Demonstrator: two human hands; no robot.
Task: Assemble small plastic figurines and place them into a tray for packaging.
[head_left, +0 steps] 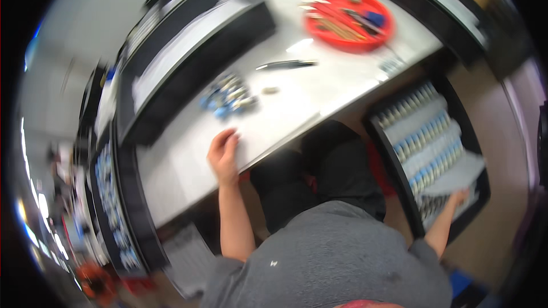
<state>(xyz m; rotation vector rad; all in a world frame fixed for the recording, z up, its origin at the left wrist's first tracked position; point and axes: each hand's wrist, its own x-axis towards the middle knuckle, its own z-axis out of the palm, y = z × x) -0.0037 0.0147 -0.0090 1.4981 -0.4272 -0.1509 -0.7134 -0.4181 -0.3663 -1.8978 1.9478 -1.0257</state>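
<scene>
Bright light floods the white surface [177,177], washing out its middle and leaving glare streaks near the red tray [355,47] and along the near edge toward the right corner. Beneath that edge, the dark trousers [337,154] sink into shadow. Strip lights [43,205] beyond the surface's left end burn out to white. Motion blur smears the small blue and white pieces [229,96]; the grey shirt [325,256] looks sharper. Straight edges bow toward a black fisheye rim.

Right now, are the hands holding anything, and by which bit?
The left hand looks empty. The right hand is by a white sheet in the black tray, but blur hides whether it grips anything.
</scene>
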